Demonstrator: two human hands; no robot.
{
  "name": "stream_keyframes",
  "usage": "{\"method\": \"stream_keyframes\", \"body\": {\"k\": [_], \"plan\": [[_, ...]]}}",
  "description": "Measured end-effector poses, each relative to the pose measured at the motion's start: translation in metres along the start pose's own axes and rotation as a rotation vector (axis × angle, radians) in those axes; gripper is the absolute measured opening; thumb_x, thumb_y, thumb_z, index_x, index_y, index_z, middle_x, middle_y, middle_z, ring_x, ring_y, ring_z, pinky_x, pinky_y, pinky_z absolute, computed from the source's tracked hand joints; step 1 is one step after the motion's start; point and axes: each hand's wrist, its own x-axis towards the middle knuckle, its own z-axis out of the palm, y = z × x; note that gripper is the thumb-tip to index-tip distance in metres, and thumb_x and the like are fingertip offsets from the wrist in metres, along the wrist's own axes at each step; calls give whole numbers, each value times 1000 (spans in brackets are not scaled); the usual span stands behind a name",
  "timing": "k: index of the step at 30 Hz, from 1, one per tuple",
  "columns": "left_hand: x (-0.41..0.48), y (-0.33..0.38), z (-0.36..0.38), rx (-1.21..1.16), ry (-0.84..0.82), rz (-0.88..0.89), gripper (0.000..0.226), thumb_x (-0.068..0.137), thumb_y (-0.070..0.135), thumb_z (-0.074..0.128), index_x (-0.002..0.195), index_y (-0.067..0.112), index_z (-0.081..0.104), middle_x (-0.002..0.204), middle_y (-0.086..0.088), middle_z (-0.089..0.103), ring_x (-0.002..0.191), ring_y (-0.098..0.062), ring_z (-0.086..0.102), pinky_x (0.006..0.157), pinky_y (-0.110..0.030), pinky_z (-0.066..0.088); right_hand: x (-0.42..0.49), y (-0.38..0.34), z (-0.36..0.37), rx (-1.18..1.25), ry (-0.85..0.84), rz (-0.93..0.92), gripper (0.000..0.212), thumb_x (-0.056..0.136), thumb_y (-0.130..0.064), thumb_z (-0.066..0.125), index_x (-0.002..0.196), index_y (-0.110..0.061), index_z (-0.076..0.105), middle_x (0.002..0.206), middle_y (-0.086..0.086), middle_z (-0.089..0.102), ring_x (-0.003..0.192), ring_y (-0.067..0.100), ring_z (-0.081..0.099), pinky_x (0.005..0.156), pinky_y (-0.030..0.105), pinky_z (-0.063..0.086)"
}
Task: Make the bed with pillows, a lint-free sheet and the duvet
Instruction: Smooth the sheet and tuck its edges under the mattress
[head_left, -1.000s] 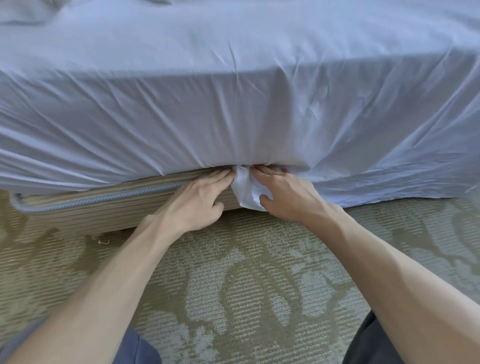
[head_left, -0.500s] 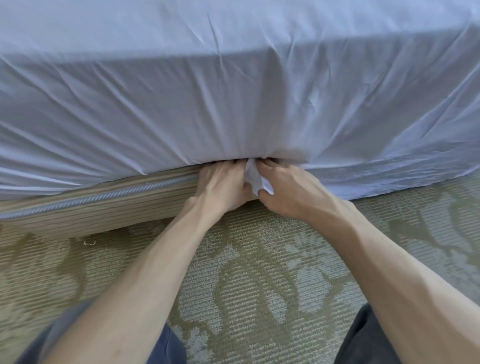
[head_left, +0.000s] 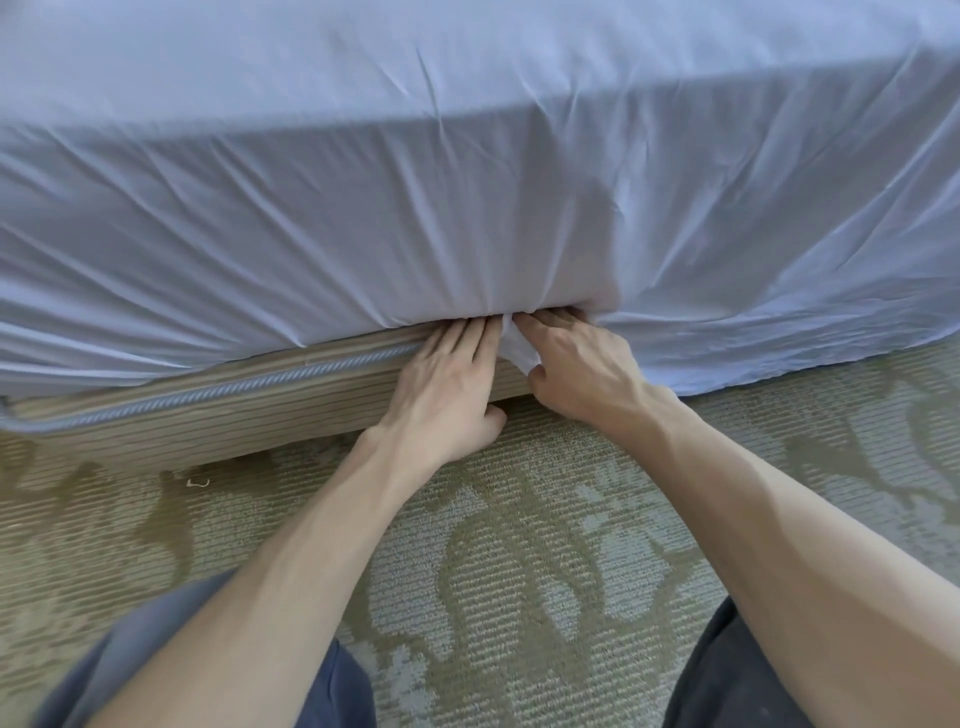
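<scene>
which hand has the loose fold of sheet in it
The right hand: the sheet fold sits pinched between its thumb and forefinger. The left hand lies flat, fingers straight, holding nothing.

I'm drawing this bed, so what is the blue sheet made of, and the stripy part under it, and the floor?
The sheet looks like thin woven cloth, maybe cotton: it is matte and full of soft creases. The stripy bed base seems covered in ribbed fabric, with a twisted cord along it. The floor is carpet, with a looped texture and a leafy pattern.
</scene>
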Motion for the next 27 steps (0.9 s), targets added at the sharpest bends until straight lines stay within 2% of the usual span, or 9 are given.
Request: {"method": "stream_keyframes", "body": {"k": [2, 6, 10, 13, 15, 17, 20, 23, 27], "plan": [[-9, 1, -1, 10, 6, 37, 105, 81, 33, 67, 163, 5, 7, 170, -12, 11, 157, -23, 11, 128, -32, 2, 0, 2, -1, -7, 28, -15, 60, 89, -16, 55, 147, -25, 45, 137, 0, 61, 130, 27, 54, 85, 41, 52], [-13, -5, -2, -20, 11, 76, 100, 86, 36, 63, 163, 5, 8, 171, -10, 3, 158, -19, 1, 120, -23, -13, 3, 11, -11, 107, -43, -65, 43, 92, -24, 52, 136, -28, 54, 116, 3, 69, 109, 32, 63, 68, 35, 43], [-8, 1, 0, -22, -23, 101, 99, 85, 37, 64, 163, 4, 12, 171, -11, 7, 158, -19, 4, 123, -22, -8, -9, 25, -21, 199, -7, -97, 50, 86, -42, 34, 127, -39, 62, 101, 2, 73, 91, 30, 65, 70, 42, 55], [3, 8, 1, -6, -6, 98, 97, 83, 36, 63, 162, 4, 15, 170, -12, 15, 157, -20, 12, 126, -26, -1, -16, 38, -26, 203, 45, -71, 38, 90, -24, 48, 119, -32, 70, 93, 4, 70, 84, 31, 62, 70, 44, 56], [10, 14, 3, 6, 7, 82, 97, 83, 36, 63, 162, 4, 17, 168, -12, 20, 156, -21, 17, 128, -30, 6, -19, 46, -27, 158, 31, -54, 32, 91, -20, 51, 118, -26, 69, 92, 4, 68, 91, 34, 64, 70, 39, 52], [17, 22, 4, 15, 17, 51, 95, 82, 36, 65, 160, 2, 22, 165, -14, 28, 153, -23, 25, 127, -32, 11, -25, 49, -23, 94, -19, -85, 45, 93, -22, 53, 138, -23, 57, 120, 0, 67, 111, 33, 62, 75, 38, 49], [29, 35, 6, -6, 39, -1, 90, 80, 34, 68, 157, 4, 30, 157, -13, 43, 146, -26, 38, 122, -33, 22, -29, 51, -14, 25, -68, -146, 78, 92, -25, 58, 160, -15, 23, 159, 0, 39, 145, 21, 37, 112, 36, 38], [47, 46, 6, -63, 27, -100, 77, 81, 36, 67, 150, 16, 39, 146, -5, 54, 137, -26, 48, 110, -37, 38, -24, 49, -3, 4, -55, -148, 85, 90, -25, 59, 161, -6, 15, 164, 9, 29, 153, 22, 23, 124, 29, 13], [63, 53, 9, -81, -29, -171, 76, 81, 38, 70, 147, 18, 40, 146, -7, 53, 137, -28, 48, 113, -38, 34, -10, 41, 9, -7, 32, -96, 83, 83, -20, 63, 156, -7, 27, 160, 11, 38, 152, 24, 28, 127, 32, 11]]}}
